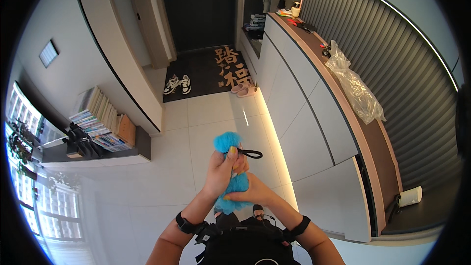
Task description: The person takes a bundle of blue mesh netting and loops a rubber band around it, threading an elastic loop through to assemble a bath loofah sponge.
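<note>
Both my hands hold a bright blue fluffy duster in front of my body. It has long soft fibres, and a black loop sticks out to the right near its upper end. My left hand is closed around the upper part, thumb on top, just below a round blue tuft. Lower down, my right hand grips the fluffy part from the right side. My fingers and the fibres hide the middle of the duster and any handle inside.
A long cabinet runs along the right, with a clear plastic bag and a white roll on top. Shoes and pink slippers lie at the dark doormat. Books fill a low shelf on the left.
</note>
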A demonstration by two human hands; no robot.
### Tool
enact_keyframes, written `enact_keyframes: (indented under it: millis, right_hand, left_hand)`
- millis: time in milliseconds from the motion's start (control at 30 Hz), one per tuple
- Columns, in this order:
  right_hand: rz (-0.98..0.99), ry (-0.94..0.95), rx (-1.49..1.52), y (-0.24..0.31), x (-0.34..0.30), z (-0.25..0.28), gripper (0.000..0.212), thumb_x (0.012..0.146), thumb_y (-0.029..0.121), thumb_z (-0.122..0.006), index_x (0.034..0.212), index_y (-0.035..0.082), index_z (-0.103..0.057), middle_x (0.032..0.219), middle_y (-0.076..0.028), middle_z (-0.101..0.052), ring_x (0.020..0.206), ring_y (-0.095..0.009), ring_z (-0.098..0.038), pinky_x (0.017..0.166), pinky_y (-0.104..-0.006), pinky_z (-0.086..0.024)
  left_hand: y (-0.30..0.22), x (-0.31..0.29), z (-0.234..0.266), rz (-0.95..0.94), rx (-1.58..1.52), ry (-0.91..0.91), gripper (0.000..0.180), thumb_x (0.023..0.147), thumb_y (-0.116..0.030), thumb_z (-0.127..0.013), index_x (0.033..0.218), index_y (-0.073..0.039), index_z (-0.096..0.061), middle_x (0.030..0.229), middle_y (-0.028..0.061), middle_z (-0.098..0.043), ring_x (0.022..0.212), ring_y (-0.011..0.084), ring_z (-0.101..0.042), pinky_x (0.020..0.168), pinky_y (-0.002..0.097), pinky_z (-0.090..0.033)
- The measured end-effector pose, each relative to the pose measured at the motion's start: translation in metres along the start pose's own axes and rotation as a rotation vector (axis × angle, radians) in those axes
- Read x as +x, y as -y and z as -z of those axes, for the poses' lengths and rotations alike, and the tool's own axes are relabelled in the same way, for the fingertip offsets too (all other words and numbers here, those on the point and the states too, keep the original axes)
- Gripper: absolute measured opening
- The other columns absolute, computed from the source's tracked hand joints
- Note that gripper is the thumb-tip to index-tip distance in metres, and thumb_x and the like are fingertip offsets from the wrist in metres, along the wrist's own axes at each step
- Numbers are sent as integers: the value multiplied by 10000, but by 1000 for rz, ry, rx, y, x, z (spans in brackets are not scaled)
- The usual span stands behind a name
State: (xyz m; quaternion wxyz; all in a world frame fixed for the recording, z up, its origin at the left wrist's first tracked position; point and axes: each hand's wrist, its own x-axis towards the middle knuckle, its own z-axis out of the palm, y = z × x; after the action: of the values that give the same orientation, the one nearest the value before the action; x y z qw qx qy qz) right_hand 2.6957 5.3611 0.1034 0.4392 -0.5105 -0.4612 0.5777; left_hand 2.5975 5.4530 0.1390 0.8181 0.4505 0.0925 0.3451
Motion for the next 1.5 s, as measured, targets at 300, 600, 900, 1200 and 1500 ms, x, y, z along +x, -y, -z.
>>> enact_keyframes:
  millis: [300, 600, 900, 1200, 1500]
  right_hand:
    - [131, -220, -72, 6, -21, 46, 312, 713, 100, -707, 1001, 31, -609, 896, -63, -644, 835, -128, -611, 736, -275, -493]
    - [121, -140, -403, -15, 1, 46, 473, 703, 152, -710, 1113, 62, -492, 834, -157, -637, 781, -336, -641, 667, -386, -504]
    - [847, -272, -652, -37, 35, -33, 364, 632, 54, -675, 950, 49, -498, 807, -90, -576, 652, -328, -570, 596, -402, -466]
    - [685, 141, -742, -27, 59, -97, 399, 636, 51, -693, 973, 32, -482, 820, -136, -576, 662, -329, -590, 525, -396, -453]
    - [620, 613, -396, 13, 135, -145, 540, 792, 184, -696, 1245, 12, -457, 1096, -120, -546, 940, -197, -565, 776, -310, -455]
  left_hand:
    - [25, 15, -32, -30, 141, -27, 201, 991, -245, -434, 918, -62, -472, 664, -8, -423, 589, 101, -407, 607, 255, -380]
    - [35, 12, -39, -147, 67, -438, 246, 994, -301, -408, 975, -65, -473, 606, -12, -383, 566, 158, -470, 650, 356, -439]
    - [9, -46, -22, -406, -70, -939, 287, 986, -322, -437, 847, -72, -448, 565, -37, -319, 440, 66, -250, 430, 248, -234]
    - [-35, -100, 14, -605, -128, -1149, 260, 980, -307, -458, 858, -78, -471, 577, -52, -308, 457, 56, -250, 446, 228, -227]
    - [-112, -197, 96, -278, 279, -1052, 261, 968, -249, -482, 766, -88, -450, 595, -57, -336, 510, 39, -271, 463, 232, -220]
